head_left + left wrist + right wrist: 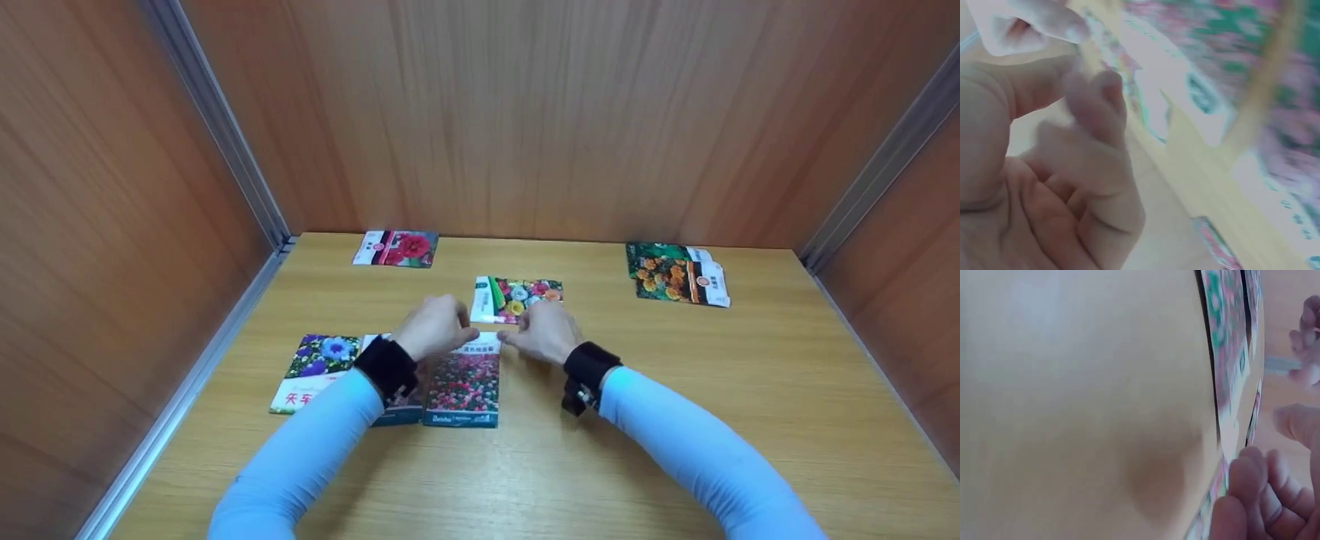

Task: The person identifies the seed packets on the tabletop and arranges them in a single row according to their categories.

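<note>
My left hand (436,328) hovers over the row of flower seed packets, its fingers loosely bent with nothing between them. Below its fingertips lies the pink-flower seed packet (463,386), with a white top and dark green lower edge. A similar packet (397,417) to its left is mostly hidden by the left hand and wristband. My right hand (547,331) is at the pink packet's upper right corner, thumb toward it, and holds nothing; the right wrist view shows its fingers (1249,475) loosely curled. Just behind both hands is a multicoloured-flower packet (517,294), partly covered by the right hand.
A blue-flower packet (330,358) lies at the row's left end. Near the back wall are a red-flower packet (409,249) on the left and an orange-flower packet (667,281) overlapping a green one (652,251) on the right. Wooden panels enclose the table (675,390).
</note>
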Demonstrator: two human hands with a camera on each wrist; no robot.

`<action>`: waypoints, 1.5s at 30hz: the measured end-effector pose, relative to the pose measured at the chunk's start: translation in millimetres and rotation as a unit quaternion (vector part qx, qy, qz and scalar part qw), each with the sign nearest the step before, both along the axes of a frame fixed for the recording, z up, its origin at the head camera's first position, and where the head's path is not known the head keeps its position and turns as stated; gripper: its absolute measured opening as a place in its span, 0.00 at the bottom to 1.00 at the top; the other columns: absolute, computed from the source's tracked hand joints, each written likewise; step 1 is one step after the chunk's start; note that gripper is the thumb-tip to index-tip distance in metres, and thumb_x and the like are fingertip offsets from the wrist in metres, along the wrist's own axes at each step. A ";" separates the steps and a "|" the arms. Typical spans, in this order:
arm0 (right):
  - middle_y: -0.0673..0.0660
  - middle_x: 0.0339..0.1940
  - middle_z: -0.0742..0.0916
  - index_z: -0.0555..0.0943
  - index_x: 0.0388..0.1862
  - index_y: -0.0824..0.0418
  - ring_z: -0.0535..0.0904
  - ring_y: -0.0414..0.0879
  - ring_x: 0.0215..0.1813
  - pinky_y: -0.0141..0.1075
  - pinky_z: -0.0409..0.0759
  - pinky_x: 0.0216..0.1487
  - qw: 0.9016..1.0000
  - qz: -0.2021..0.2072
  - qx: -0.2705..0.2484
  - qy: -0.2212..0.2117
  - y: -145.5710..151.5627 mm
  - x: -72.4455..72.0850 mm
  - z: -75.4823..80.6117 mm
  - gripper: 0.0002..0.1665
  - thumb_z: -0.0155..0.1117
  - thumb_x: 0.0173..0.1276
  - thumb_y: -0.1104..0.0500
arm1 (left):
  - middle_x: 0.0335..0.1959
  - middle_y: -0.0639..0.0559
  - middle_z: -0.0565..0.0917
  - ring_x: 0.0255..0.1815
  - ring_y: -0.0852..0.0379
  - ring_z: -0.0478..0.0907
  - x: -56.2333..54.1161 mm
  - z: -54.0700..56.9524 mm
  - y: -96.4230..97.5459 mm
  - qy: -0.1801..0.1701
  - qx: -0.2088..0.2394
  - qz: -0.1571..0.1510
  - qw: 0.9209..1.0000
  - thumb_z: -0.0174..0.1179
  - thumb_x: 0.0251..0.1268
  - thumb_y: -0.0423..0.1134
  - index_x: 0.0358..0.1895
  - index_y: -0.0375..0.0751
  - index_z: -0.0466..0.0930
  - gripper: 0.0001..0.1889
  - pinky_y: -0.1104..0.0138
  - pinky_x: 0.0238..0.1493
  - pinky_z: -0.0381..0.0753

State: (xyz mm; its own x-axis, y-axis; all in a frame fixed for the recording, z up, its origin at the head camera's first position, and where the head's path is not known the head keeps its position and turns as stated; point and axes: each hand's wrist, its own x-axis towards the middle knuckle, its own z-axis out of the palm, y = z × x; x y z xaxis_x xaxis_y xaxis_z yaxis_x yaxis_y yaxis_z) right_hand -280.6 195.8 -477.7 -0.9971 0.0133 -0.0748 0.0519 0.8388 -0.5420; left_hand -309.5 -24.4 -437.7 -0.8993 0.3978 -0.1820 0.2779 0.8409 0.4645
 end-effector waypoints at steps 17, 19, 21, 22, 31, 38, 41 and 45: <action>0.59 0.50 0.85 0.82 0.58 0.60 0.79 0.54 0.49 0.43 0.76 0.47 0.994 -0.099 -0.019 -0.029 69.9 -24.0 8.5 0.32 0.79 0.66 0.40 | 0.59 0.46 0.87 0.60 0.46 0.81 -49.3 -8.9 89.6 0.070 -0.006 -0.079 0.994 0.74 0.66 0.50 0.63 0.43 0.85 0.25 0.52 0.62 0.80; 0.60 0.52 0.85 0.81 0.62 0.60 0.79 0.54 0.51 0.43 0.77 0.49 0.994 -0.100 -0.029 -0.042 71.0 -25.2 5.1 0.35 0.79 0.65 0.41 | 0.60 0.47 0.86 0.61 0.47 0.81 -58.4 -16.4 98.4 0.082 -0.020 -0.081 0.993 0.73 0.67 0.49 0.64 0.45 0.85 0.25 0.52 0.64 0.80; 0.60 0.53 0.84 0.80 0.63 0.60 0.80 0.55 0.52 0.44 0.77 0.50 0.993 -0.100 -0.038 -0.047 69.8 -26.3 2.3 0.36 0.81 0.64 0.42 | 0.61 0.48 0.86 0.62 0.48 0.80 -67.4 -24.1 104.7 0.083 -0.025 -0.076 0.993 0.73 0.67 0.47 0.65 0.47 0.84 0.25 0.53 0.65 0.79; 0.60 0.54 0.84 0.80 0.64 0.60 0.80 0.55 0.52 0.44 0.77 0.50 0.993 -0.100 -0.040 -0.047 68.6 -26.7 1.0 0.37 0.81 0.63 0.43 | 0.62 0.48 0.85 0.62 0.48 0.80 -71.4 -27.3 107.0 0.080 -0.025 -0.073 0.994 0.74 0.66 0.46 0.65 0.47 0.84 0.25 0.53 0.66 0.79; 0.59 0.58 0.86 0.80 0.63 0.58 0.81 0.56 0.58 0.50 0.78 0.62 0.992 -0.122 -0.008 -0.036 58.2 -28.1 -7.5 0.38 0.85 0.59 0.45 | 0.80 0.45 0.69 0.79 0.41 0.64 -98.0 -43.5 116.2 0.013 -0.024 -0.055 0.998 0.82 0.56 0.48 0.78 0.54 0.72 0.44 0.43 0.78 0.64; 0.60 0.60 0.86 0.79 0.66 0.57 0.81 0.56 0.58 0.51 0.78 0.63 0.991 -0.127 0.000 -0.035 53.1 -29.0 -12.5 0.41 0.85 0.59 0.43 | 0.77 0.48 0.74 0.76 0.42 0.69 -102.6 -45.0 111.0 -0.025 -0.036 -0.033 0.999 0.82 0.57 0.48 0.82 0.57 0.66 0.49 0.40 0.77 0.63; 0.60 0.58 0.86 0.79 0.67 0.58 0.82 0.56 0.57 0.51 0.79 0.61 0.991 -0.131 -0.001 -0.024 55.1 -27.0 -13.4 0.42 0.85 0.59 0.42 | 0.76 0.46 0.75 0.76 0.42 0.69 -103.1 -44.7 113.5 0.022 -0.070 -0.054 0.996 0.83 0.54 0.53 0.82 0.55 0.67 0.51 0.40 0.77 0.64; 0.60 0.57 0.86 0.76 0.71 0.58 0.82 0.57 0.58 0.50 0.79 0.59 0.991 -0.129 -0.012 -0.017 60.9 -25.7 -13.1 0.46 0.84 0.59 0.41 | 0.68 0.43 0.78 0.72 0.41 0.71 -101.0 -43.6 118.6 0.115 -0.095 -0.082 0.985 0.81 0.56 0.51 0.75 0.48 0.76 0.42 0.42 0.75 0.66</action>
